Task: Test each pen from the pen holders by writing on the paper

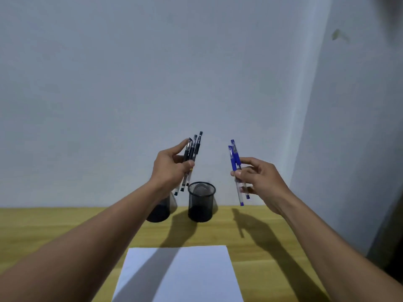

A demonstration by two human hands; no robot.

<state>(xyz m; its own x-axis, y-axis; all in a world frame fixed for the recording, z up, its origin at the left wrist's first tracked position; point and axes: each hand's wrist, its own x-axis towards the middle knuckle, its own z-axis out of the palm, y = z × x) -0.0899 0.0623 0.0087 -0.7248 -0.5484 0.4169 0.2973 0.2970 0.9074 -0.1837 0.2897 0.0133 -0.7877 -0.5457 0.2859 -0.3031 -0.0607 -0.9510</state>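
Observation:
My left hand [169, 168] grips a bunch of three black pens [193, 149], raised above the desk with their caps pointing up. My right hand [257, 177] grips two blue pens [234, 158], also held up in the air, caps upward. Two black mesh pen holders stand at the back of the desk: the right holder [201, 202] shows an empty inside, and the left holder [160, 211] is partly hidden behind my left wrist. A blank white sheet of paper [181, 275] lies on the desk near me, crossed by arm shadows.
The wooden desk [54, 225] runs up to a pale wall [152, 73] right behind the holders. A wall corner and a dark object [390, 236] stand at the right edge of the desk.

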